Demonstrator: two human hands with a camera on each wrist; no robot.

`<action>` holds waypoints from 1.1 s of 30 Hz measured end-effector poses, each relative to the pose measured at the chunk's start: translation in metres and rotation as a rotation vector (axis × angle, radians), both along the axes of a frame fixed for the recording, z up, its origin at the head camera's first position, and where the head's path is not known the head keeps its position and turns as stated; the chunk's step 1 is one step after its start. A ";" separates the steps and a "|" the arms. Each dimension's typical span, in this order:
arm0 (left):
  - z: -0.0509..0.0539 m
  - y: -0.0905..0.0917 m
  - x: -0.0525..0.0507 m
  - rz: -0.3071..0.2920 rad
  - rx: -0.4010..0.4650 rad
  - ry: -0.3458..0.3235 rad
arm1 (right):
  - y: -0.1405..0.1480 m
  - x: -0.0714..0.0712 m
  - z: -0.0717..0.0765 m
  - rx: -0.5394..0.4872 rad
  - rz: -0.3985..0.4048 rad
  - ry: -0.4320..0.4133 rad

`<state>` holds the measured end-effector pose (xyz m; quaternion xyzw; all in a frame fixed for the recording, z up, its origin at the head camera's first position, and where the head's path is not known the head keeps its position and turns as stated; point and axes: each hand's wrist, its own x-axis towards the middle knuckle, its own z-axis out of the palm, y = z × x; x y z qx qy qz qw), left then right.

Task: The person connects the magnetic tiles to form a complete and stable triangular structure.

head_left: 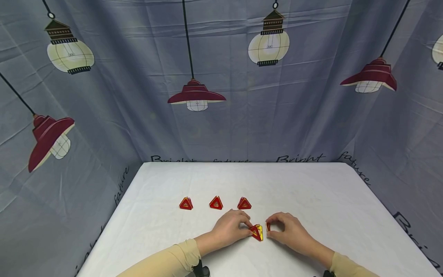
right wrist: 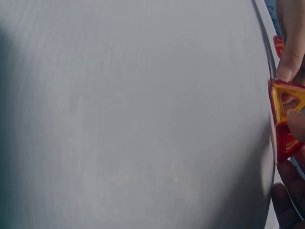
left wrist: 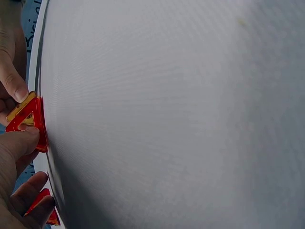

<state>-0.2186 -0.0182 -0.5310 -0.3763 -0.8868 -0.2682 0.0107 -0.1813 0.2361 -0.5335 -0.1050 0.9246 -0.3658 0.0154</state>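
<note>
In the head view my left hand (head_left: 230, 230) pinches a red triangular tile (head_left: 255, 232) between thumb and fingers. A yellow tile (head_left: 260, 232) stands against its right side. Just to the right, my right hand (head_left: 294, 234) pinches another red tile (head_left: 268, 226), seen nearly edge-on, with a small gap between the two hands' pieces. The left wrist view shows the left thumb on the red tile (left wrist: 41, 125), the yellow tile (left wrist: 23, 109) behind it. In the right wrist view the yellow tile (right wrist: 279, 95) sits above a red one (right wrist: 282, 142).
Beyond the hands, three small red pyramid-like pieces stand in a row: left (head_left: 185, 203), middle (head_left: 216, 202) and right (head_left: 244, 203). The right one is close to the left hand. All rest on a white table (head_left: 166, 231), with a grey-blue lamp-print curtain (head_left: 214, 130) behind.
</note>
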 end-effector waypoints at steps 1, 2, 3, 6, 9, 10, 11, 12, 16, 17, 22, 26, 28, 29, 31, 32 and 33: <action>0.000 0.000 0.000 0.000 0.000 0.000 | -0.001 0.001 0.000 -0.005 0.001 -0.002; 0.000 0.000 0.000 0.001 -0.001 0.001 | -0.001 0.001 0.001 -0.012 0.006 -0.005; 0.000 0.000 0.000 0.002 -0.001 0.002 | -0.002 0.002 0.001 -0.019 0.011 -0.010; 0.000 0.000 0.000 0.001 0.002 0.008 | -0.004 0.003 0.002 -0.036 0.029 -0.021; 0.000 0.000 0.000 0.000 0.006 0.010 | -0.007 0.004 0.003 -0.048 0.038 -0.031; 0.000 0.000 0.000 -0.001 0.007 0.012 | -0.008 0.005 0.003 -0.050 0.038 -0.031; 0.000 -0.001 0.000 -0.002 0.007 0.013 | -0.009 0.005 0.003 -0.055 0.041 -0.030; 0.000 -0.001 0.000 -0.003 0.007 0.014 | -0.010 0.006 0.004 -0.058 0.041 -0.029; -0.001 0.000 0.000 -0.010 0.009 0.021 | -0.013 0.007 0.005 -0.067 0.058 -0.009; -0.001 -0.001 0.000 -0.011 0.010 0.022 | -0.013 0.008 0.005 -0.067 0.062 -0.002; -0.001 -0.001 0.000 -0.011 0.016 0.025 | -0.014 0.008 0.004 -0.050 0.067 0.017; -0.001 -0.001 0.000 -0.008 0.018 0.028 | -0.015 0.007 0.002 -0.050 0.070 0.024; -0.001 -0.001 0.000 -0.006 0.018 0.026 | -0.015 0.007 0.002 -0.051 0.072 0.028; -0.001 -0.001 0.000 -0.004 0.018 0.025 | -0.015 0.007 0.002 -0.050 0.071 0.029; -0.001 -0.001 0.001 -0.001 0.017 0.020 | -0.015 0.008 0.002 -0.032 0.063 0.034; -0.001 -0.001 0.001 0.000 0.016 0.018 | -0.015 0.008 0.002 -0.018 0.056 0.039; -0.001 -0.001 0.001 0.000 0.015 0.016 | -0.015 0.008 0.002 0.001 0.049 0.046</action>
